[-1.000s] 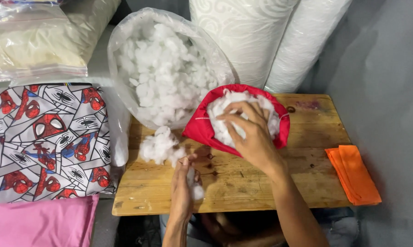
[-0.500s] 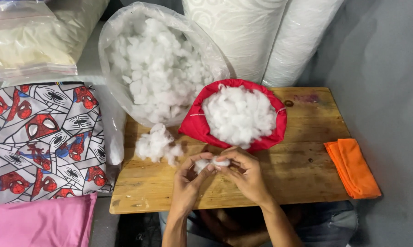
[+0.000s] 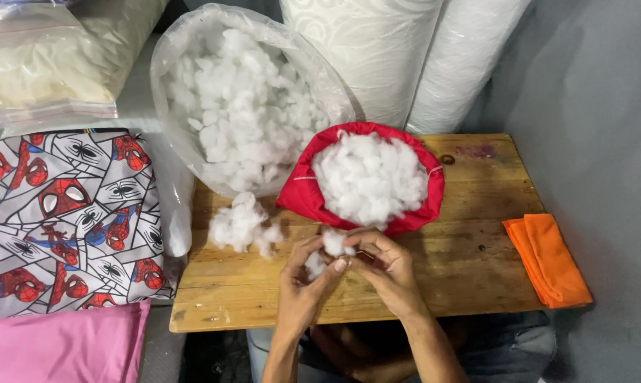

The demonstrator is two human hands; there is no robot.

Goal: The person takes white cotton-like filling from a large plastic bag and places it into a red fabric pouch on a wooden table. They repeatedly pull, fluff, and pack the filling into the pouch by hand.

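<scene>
My left hand [image 3: 305,278] and my right hand [image 3: 386,267] meet over the near part of the wooden table [image 3: 476,284]. Between their fingers they pinch a small white tuft of stuffing [image 3: 332,243]. Just beyond the hands sits a red fabric pouch [image 3: 299,202], open at the top and heaped with white stuffing [image 3: 368,177]. A loose clump of stuffing [image 3: 243,225] lies on the table to the left of my hands. Behind it, a big clear plastic bag [image 3: 164,85] leans open, full of white stuffing [image 3: 244,113].
Folded orange cloth [image 3: 547,259] hangs over the table's right edge. Left of the table lie a comic-print fabric [image 3: 65,220], a pink fabric [image 3: 58,347] and bagged material [image 3: 43,64]. Two white rolls [image 3: 405,50] stand behind the table, against a grey wall [image 3: 604,106].
My right hand has left the filled pouch and come back to the left hand near the table's front. Both now pull at a small tuft together.
</scene>
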